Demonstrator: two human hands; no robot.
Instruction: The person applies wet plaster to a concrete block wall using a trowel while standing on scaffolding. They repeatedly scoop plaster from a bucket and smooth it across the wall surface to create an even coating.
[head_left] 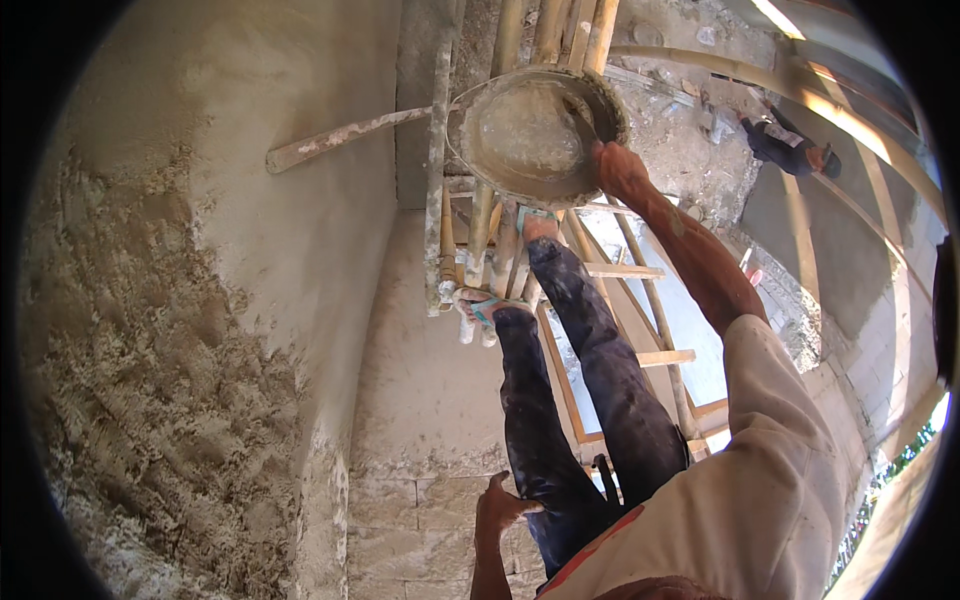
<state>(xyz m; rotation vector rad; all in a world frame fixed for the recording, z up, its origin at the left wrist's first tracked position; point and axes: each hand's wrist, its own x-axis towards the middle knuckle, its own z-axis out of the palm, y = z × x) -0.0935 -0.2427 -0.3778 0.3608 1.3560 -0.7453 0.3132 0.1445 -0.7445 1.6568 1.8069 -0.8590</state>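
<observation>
My right hand (621, 171) grips a tool, likely a trowel (585, 115), inside a round, mortar-crusted bucket (485, 174) holding wet grey mix; the tool's blade is partly sunk and hard to make out. My left hand (505, 505) is empty, thumb and fingers apart, against my dark trouser leg (530, 430). Both my feet, in sandals (485, 308), stand on bamboo scaffold poles (478, 235) below the bucket. A long, mortar-smeared wooden tool (320, 146) lies crosswise left of the bucket, reaching to its edge.
A rough, partly smoothed plaster wall (160, 340) fills the left. Below the scaffold are wooden cross-rungs (625, 270) and pale window openings (690, 310). Another person (780, 140) in dark clothes is on the rubble-strewn ground (690, 120) at upper right, near long bamboo poles (730, 65).
</observation>
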